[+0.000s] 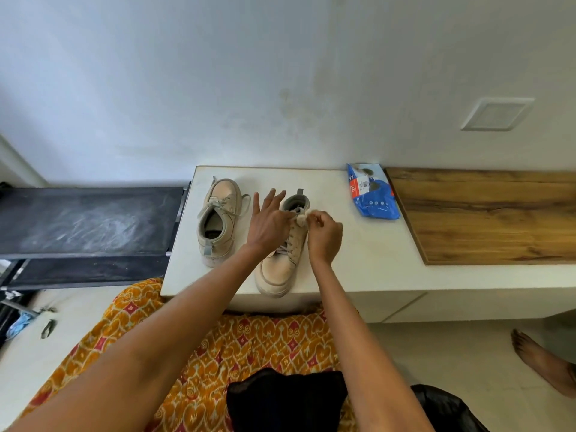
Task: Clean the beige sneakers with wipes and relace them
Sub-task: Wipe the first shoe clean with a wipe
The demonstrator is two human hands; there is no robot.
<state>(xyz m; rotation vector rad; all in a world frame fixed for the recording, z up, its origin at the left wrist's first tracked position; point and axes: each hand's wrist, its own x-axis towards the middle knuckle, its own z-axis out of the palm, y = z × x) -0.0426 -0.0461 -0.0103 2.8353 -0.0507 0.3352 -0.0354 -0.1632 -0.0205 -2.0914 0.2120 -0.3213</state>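
Two beige sneakers stand on a white counter (367,260). The left sneaker (218,221) points away from me, laced, with loose lace ends. The right sneaker (285,260) points toward me, its toe near the front edge. Both hands meet over its collar. My left hand (268,221) pinches the lace (301,217) with thumb and forefinger, the other fingers spread. My right hand (324,233) is closed on the same lace, bunched pale between the two hands. A blue pack of wipes (372,191) lies at the back right of the counter.
A wooden board (492,213) covers the counter's right part. A dark shelf rack (87,226) stands to the left. White wall behind. My patterned orange garment (237,347) fills the foreground. Another person's bare foot (542,360) rests on the floor at right.
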